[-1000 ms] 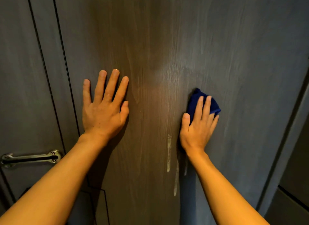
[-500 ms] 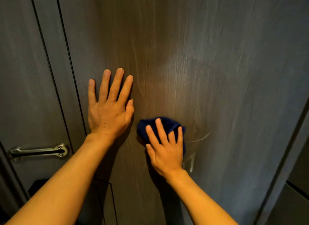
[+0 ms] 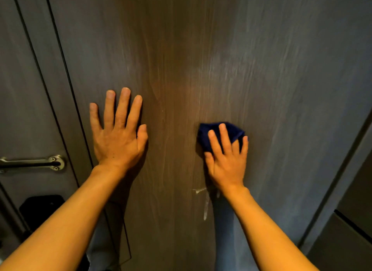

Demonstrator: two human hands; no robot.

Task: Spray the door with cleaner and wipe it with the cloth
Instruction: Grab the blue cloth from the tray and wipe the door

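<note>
A dark wood-grain door (image 3: 201,59) fills the view, with faint wet streaks across its right half. My right hand (image 3: 227,158) presses a bunched dark blue cloth (image 3: 213,133) flat against the door, fingers spread over it. White cleaner drips (image 3: 205,204) run down the door just below that hand. My left hand (image 3: 116,133) lies flat on the door to the left, fingers apart, holding nothing. No spray bottle is in view.
A metal handle (image 3: 34,164) is mounted on the panel at the left edge, with a black fitting (image 3: 40,208) below it. The door frame (image 3: 342,170) and a grey wall run down the right side.
My right hand has swept the cloth left and down, then back right and slightly up. The long drips below it have been partly wiped away. My left hand has stayed flat on the door.
</note>
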